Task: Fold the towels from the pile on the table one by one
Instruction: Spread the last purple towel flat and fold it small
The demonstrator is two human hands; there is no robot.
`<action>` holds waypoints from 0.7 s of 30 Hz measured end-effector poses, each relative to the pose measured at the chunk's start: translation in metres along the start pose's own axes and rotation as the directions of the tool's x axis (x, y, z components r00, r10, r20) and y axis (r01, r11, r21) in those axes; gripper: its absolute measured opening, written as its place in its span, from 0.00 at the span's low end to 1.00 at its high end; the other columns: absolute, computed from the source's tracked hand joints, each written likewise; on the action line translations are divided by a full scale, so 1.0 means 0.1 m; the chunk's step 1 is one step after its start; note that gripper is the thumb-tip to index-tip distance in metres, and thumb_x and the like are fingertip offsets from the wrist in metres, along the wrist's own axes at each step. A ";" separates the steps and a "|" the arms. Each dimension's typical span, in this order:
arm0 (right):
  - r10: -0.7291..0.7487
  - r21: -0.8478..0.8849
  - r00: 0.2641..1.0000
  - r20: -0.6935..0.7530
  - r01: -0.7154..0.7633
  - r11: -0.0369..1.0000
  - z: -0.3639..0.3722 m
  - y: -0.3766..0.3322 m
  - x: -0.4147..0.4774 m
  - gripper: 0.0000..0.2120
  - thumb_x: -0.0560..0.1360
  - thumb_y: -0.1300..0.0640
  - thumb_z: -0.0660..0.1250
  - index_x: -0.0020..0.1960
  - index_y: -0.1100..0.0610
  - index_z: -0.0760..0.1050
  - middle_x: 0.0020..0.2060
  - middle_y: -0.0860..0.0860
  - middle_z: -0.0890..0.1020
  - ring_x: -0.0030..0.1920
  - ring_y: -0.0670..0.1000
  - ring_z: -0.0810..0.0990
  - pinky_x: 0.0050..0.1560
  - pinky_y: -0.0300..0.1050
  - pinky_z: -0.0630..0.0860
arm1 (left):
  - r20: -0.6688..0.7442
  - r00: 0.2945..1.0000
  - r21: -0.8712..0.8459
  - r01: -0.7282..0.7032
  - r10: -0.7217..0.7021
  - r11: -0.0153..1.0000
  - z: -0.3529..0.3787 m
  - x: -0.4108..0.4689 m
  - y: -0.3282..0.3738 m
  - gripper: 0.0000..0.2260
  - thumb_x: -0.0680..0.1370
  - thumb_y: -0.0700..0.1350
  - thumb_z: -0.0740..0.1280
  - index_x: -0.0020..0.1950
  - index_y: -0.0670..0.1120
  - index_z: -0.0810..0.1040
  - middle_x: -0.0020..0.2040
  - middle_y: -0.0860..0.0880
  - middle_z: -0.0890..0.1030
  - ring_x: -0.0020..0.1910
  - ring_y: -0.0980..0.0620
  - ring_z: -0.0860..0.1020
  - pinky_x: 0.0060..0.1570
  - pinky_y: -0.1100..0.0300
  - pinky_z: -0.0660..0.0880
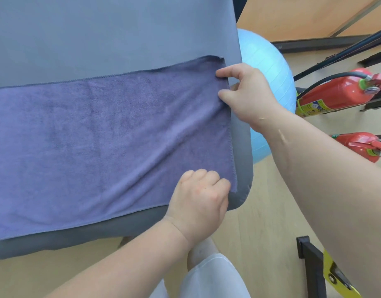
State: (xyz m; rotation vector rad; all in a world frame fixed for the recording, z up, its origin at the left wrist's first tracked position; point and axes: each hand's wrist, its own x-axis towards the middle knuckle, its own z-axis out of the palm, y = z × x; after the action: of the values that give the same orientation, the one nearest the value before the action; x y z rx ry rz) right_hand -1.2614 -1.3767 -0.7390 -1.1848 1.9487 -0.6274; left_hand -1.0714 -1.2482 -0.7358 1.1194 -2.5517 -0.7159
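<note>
**Purple towel, one, held at its right end**

Towel [112, 134]: spread flat on the grey padded table [99, 35], right edge near the table's end.
Left hand [198, 201]: knuckles up, fingers curled, gripping the near corner.
Right hand [247, 93]: arm stretched forward, finger and thumb pinching the edge near the far corner.

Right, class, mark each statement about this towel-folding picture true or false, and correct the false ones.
1. The towel lies spread flat on the table. True.
2. The right hand pinches the towel's edge near its far corner. True.
3. The left hand is off the towel. False: it grips the towel at the near corner.
4. A green ball sits beside the table. False: the ball is light blue.
</note>
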 end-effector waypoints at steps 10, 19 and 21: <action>-0.102 -0.279 0.984 0.148 0.140 0.950 0.08 0.16 0.02 0.32 0.77 0.58 0.64 0.79 0.54 0.60 0.75 0.50 0.61 0.57 0.50 0.71 0.67 0.49 0.70 | 0.228 0.965 0.001 0.132 -0.129 0.991 0.39 0.11 0.11 0.14 0.63 0.41 0.76 0.32 0.48 0.70 0.29 0.50 0.70 0.27 0.46 0.70 0.28 0.57 0.65; 0.044 -0.611 0.995 0.086 0.018 0.791 0.25 0.08 0.01 0.35 0.81 0.43 0.52 0.82 0.49 0.43 0.82 0.53 0.40 0.81 0.60 0.39 0.77 0.64 0.44 | 0.144 0.983 -0.098 0.128 -0.113 0.987 0.39 -0.03 0.15 0.10 0.75 0.47 0.63 0.37 0.46 0.80 0.29 0.51 0.75 0.30 0.46 0.71 0.31 0.54 0.72; -0.054 -0.614 0.998 0.013 0.051 0.787 0.35 0.04 -0.14 0.35 0.81 0.40 0.52 0.83 0.51 0.44 0.82 0.54 0.41 0.81 0.60 0.39 0.77 0.64 0.42 | 0.082 0.988 -0.128 0.137 -0.127 0.982 0.35 -0.07 0.10 0.08 0.75 0.43 0.64 0.41 0.45 0.82 0.31 0.50 0.77 0.32 0.45 0.74 0.33 0.52 0.73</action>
State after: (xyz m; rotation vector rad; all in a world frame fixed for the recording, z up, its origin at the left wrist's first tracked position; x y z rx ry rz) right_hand -1.2316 -1.3632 -0.7576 -1.6274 2.2066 0.0115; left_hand -1.0871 -1.2255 -0.7603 1.2476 -2.4637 -0.9630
